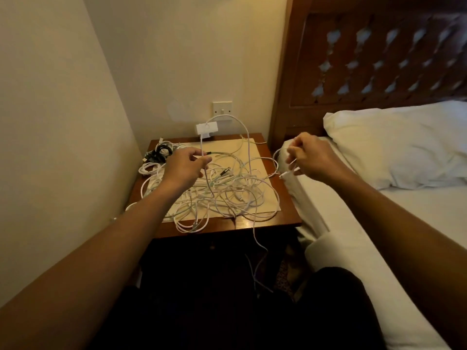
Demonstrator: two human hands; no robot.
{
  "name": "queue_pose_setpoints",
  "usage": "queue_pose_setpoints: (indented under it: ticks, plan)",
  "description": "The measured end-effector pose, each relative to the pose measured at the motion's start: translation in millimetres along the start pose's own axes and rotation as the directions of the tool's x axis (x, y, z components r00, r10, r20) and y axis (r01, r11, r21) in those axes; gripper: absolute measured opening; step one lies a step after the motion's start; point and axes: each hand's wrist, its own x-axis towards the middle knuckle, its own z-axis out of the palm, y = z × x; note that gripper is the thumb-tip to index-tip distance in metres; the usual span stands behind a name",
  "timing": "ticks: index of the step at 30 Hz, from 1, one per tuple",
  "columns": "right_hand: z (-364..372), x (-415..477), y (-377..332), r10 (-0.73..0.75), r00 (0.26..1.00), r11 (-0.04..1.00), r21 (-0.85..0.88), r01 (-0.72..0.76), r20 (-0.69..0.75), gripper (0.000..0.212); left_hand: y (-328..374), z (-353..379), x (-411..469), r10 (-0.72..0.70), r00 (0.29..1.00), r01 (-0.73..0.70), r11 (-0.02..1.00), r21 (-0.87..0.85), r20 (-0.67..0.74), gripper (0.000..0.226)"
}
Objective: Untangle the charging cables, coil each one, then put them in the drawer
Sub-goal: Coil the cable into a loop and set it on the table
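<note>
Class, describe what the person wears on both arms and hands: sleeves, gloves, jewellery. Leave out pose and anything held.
The left forearm and right forearm are bare to the frame's edge; no sleeve shows. The left hand and right hand wear no gloves. No watch or bracelet shows at either wrist, and no ring is visible, though fine detail is blurred.

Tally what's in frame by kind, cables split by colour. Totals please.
Hands: 2, left hand, right hand, each pinching a strand of the tangle
White cable tangle: 1, strands too knotted to count
Black cable bundle: 1
Bedside table: 1
Pillow: 1
Wall plate: 1
Total: 7
</note>
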Motion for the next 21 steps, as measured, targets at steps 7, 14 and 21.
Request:
queue_pose_setpoints:
  ticks: [7, 14, 21]
  plan:
    - [-49, 24, -42, -0.102, 0.991, 0.988, 0.109, 0.112, -0.088, 0.01, -6, 34, 11, 0.142, 0.99, -0.113, 0.883, 0.456, -0.029, 0.061]
    - [-44, 34, -40, -0.137, 0.982, 0.985, 0.09, 0.149, -0.128, 0.008, -49, 92, -72, 0.351, 0.861, -0.508, 0.579, 0.637, 0.367, 0.074]
    - [-12, 31, -16, -0.087, 0.996, 0.993, -0.085, 0.088, 0.008, 0.007, -26, 83, -43, 0.219, 0.908, -0.403, 0.687, 0.605, 0.356, 0.019]
